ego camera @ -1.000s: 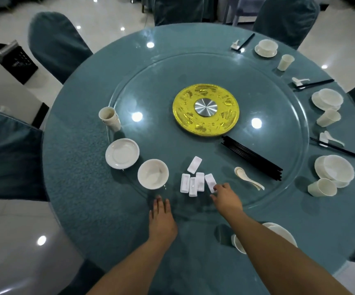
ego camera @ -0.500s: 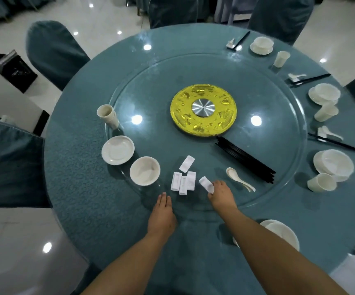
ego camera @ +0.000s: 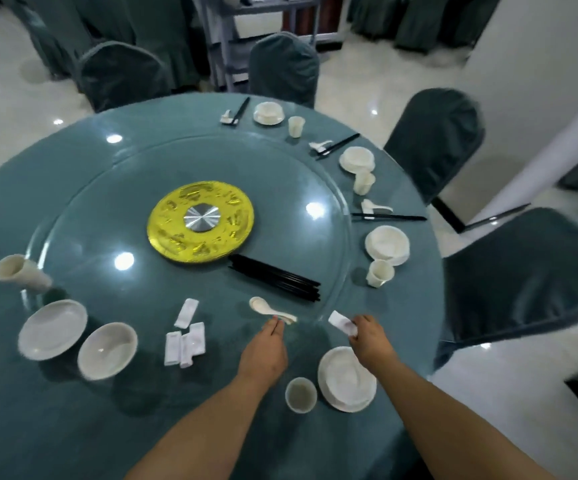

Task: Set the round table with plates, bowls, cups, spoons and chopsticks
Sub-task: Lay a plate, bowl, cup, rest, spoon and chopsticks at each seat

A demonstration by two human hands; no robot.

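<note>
table (ego camera: 72, 427): big, round and blue-green, so plates go all the way around its edge.
glass turntable (ego camera: 142, 188): sits on top, beyond the fingers; spare things wait on it, likely so they are easy to reach.
black chopsticks (ego camera: 277, 282): one bunch, just past both hands, not shared out yet.
plate with bowl (ego camera: 346, 379): right under the right wrist; this seat looks half done.
cup (ego camera: 300, 395): just beside that plate.
right hand (ego camera: 367, 336): fingers pinch a small white rest (ego camera: 341, 322), probably to lay it by this plate.
left hand (ego camera: 266, 351): fingers straight and together, tips touching the spoon (ego camera: 268, 307) handle, maybe to pick it up.
spare rests (ego camera: 185, 341): well left of the left fingers.
</note>
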